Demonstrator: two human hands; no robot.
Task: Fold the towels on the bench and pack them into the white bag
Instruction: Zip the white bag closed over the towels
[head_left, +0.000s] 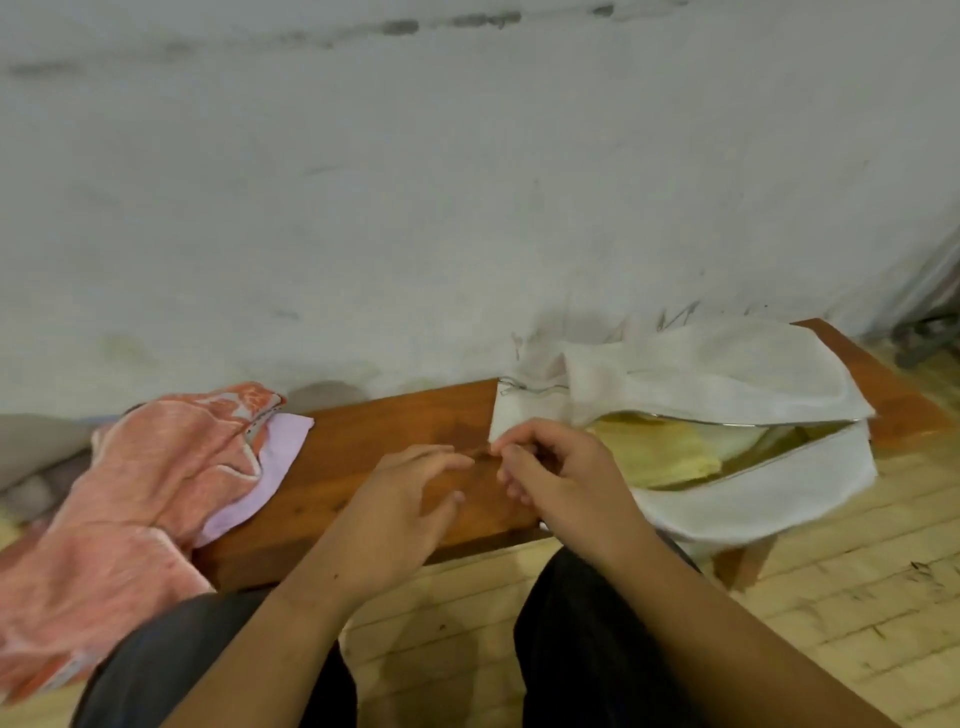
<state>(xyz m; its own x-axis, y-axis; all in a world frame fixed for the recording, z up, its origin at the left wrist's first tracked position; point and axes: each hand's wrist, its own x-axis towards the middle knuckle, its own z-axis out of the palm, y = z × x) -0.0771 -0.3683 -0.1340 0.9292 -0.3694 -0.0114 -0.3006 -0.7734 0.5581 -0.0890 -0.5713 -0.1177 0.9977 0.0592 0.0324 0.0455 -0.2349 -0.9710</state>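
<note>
on bench (358, 447) left end: orange towel (150, 478) crumpled over lilac towel (275, 457). right end: white bag (727, 374) gaping, yellow towel (670, 452) inside. left hand (405, 514) above wood, fingers spread loose, holding nothing. right hand (561, 478) curled at bag corner, grip unclear.

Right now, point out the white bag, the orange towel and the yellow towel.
white bag (769, 499), head view, front wall below the opening.
orange towel (145, 467), head view, middle of the heap.
yellow towel (670, 457), head view, top face inside the bag.
</note>
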